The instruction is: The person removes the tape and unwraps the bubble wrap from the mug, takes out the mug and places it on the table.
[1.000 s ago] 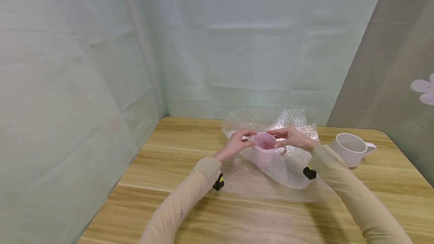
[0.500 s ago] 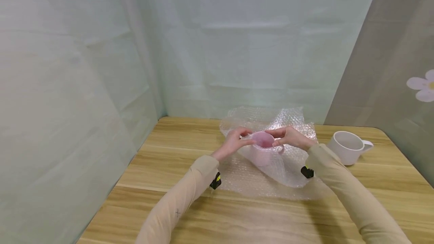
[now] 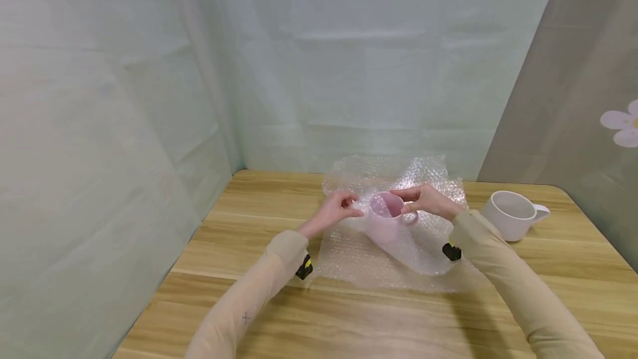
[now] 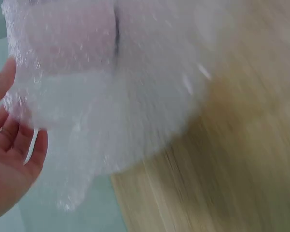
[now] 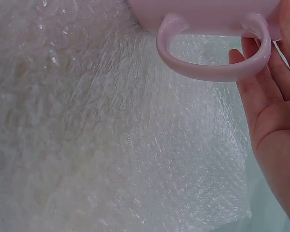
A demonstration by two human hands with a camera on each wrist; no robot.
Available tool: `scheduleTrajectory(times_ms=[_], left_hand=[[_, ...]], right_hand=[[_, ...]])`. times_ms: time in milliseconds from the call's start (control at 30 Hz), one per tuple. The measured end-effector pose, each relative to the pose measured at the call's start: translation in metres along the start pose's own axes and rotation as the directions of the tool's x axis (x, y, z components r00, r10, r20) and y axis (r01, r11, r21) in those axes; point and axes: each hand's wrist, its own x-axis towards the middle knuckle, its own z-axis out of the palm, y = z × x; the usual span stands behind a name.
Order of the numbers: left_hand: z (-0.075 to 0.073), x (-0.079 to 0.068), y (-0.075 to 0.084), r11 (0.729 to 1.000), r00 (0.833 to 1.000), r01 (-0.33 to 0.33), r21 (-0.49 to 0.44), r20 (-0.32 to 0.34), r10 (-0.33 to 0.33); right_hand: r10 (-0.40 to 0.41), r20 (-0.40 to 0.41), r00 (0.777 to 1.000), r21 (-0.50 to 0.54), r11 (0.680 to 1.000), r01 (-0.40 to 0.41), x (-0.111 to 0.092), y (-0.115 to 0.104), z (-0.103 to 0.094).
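A pink mug (image 3: 396, 204) stands upright on a sheet of bubble wrap (image 3: 344, 265), with part of the wrap drawn around its front and left side. My right hand (image 3: 432, 202) holds the mug at the rim, thumb and fingers on either side, just above the handle (image 5: 208, 72). At the mug's left, my left hand (image 3: 333, 212) pinches a gathered edge of the bubble wrap, a little apart from the rim. Through the film in the left wrist view, the mug's pink side (image 4: 70, 36) shows blurred.
A larger white mug (image 3: 509, 218) stands to the right, its handle pointing right, close by the right forearm. Wooden tabletop (image 3: 239, 237) extends left and in front of the wrap. Pale cloth (image 3: 349, 98) hangs behind the table's back edge.
My left hand has drawn away from the mug's rim to the left, pulling the wrap's edge with it. The right hand stays at the rim; the view shifts slightly.
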Motion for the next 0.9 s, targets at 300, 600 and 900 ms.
scheduleTrajectory(times_ms=[300, 600, 900], left_hand=[[-0.019, -0.021, -0.01, 0.999, 0.993, -0.033, -0.024, 0.116, 0.035], [-0.027, -0.024, -0.004, 0.994, 0.994, -0.075, -0.08, 0.073, 0.081], [-0.041, -0.031, 0.024, 0.933, 0.969, -0.163, -0.321, 0.123, 0.212]], right_hand=[[0.012, -0.011, 1.0, 0.011, 1.0, -0.012, 0.0, -0.003, 0.001], [0.0, -0.006, 1.0, 0.02, 1.0, 0.0, -0.002, 0.001, 0.002], [-0.025, -0.004, 1.0, -0.006, 1.0, 0.025, -0.002, -0.001, 0.001]])
